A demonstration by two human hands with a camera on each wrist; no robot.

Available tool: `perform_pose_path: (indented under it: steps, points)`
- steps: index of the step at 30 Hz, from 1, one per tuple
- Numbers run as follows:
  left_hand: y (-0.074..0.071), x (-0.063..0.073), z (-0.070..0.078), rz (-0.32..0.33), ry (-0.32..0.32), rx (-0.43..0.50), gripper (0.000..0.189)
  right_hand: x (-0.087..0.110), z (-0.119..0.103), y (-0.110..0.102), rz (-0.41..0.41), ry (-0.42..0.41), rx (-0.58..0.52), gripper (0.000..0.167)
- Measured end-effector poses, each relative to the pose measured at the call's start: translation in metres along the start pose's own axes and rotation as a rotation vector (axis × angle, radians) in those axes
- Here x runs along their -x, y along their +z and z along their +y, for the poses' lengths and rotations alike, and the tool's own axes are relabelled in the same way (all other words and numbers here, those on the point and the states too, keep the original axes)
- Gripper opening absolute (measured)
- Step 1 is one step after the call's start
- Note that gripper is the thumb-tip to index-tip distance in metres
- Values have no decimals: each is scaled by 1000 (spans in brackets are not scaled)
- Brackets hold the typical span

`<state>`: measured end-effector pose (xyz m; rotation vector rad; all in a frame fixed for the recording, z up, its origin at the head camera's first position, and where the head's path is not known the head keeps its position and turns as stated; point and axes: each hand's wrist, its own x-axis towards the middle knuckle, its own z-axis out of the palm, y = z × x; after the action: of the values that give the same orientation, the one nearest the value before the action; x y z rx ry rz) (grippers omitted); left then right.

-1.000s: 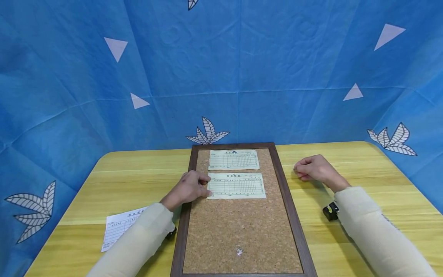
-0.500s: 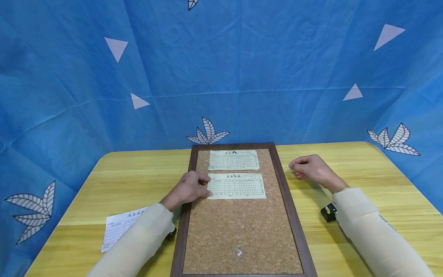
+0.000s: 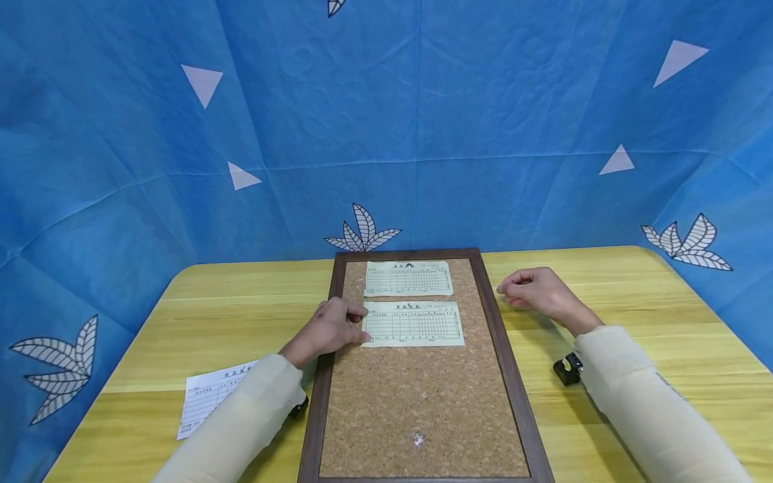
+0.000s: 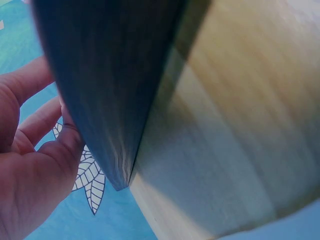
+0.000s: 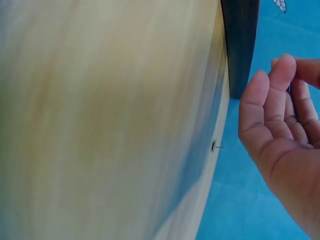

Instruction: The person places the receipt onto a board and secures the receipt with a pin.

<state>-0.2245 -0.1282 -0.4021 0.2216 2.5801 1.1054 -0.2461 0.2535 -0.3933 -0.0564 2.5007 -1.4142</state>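
A brown-framed cork board (image 3: 423, 396) lies on the table with two pale printed paper slips on it. My left hand (image 3: 329, 327) rests at the left edge of the lower slip (image 3: 413, 325), its fingertips touching the slip's left corners. The upper slip (image 3: 408, 280) has a small dark mark at its top middle. To the right of the board, my right hand (image 3: 540, 290) hovers near the frame with its fingers curled and fingertips together. Whatever may be between those fingertips is hidden. In the right wrist view, a small pin (image 5: 215, 146) with a thin point lies on the table.
A white printed slip (image 3: 211, 396) lies left of the board, partly under my left sleeve. A small whitish spot (image 3: 418, 439) shows low on the cork. Yellow wooden table (image 3: 241, 295) borders the board on both sides. A blue patterned cloth (image 3: 410, 134) hangs behind.
My right hand has moved a little left, closer to the board's right frame. The left hand and the slips have stayed put.
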Motion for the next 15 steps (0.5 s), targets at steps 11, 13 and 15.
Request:
perform_pose_path:
  steps: [11,13,15]
  points:
    - [-1,1,1,-1,8,-12,48,-3,-4,6,-53,-33,-28,28]
    - [-1,1,0,-2,7,-10,48,-4,-5,7,-63,-38,-39,27]
    - [-1,1,0,-3,5,-9,48,-4,-6,7,-70,-40,-51,26]
